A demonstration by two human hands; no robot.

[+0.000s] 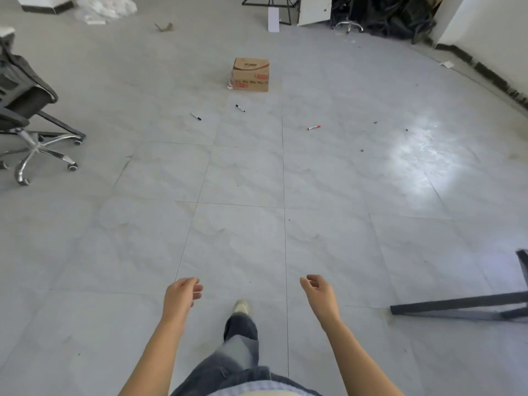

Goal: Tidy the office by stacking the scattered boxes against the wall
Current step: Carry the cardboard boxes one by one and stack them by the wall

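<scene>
**Position of the task's thing.** One cardboard box point(251, 75) stands upright and closed on the floor point(257, 181), well ahead of the person, with open floor on all sides. No other box and no stack is in view.

**Hands.** The left hand point(183, 292) and the right hand point(317, 291) are held low in front, well apart from the box. On both, the grip is slack: the fingers are loosely curled and hold nothing. One shoe point(241, 307) is set forward, which suggests an approach.

**Step in hand (judged).** Reach the box and lift it.

**Recommendations.**
- Two black markers point(196, 116) point(240, 108) and a red marker point(314, 127) lie between the person and the box. Step between them, since a marker underfoot will roll.
- Crouch square to the box and take it low on opposite sides.
- Something pale shows at its lower left corner (loose tape or a label, I cannot tell which), so keep fingers clear of it.
- The wall point(491, 30) with dark skirting on the right looks the nearest place to stack.
- The office chair point(25, 110) stands well to the left, off the path.
</scene>
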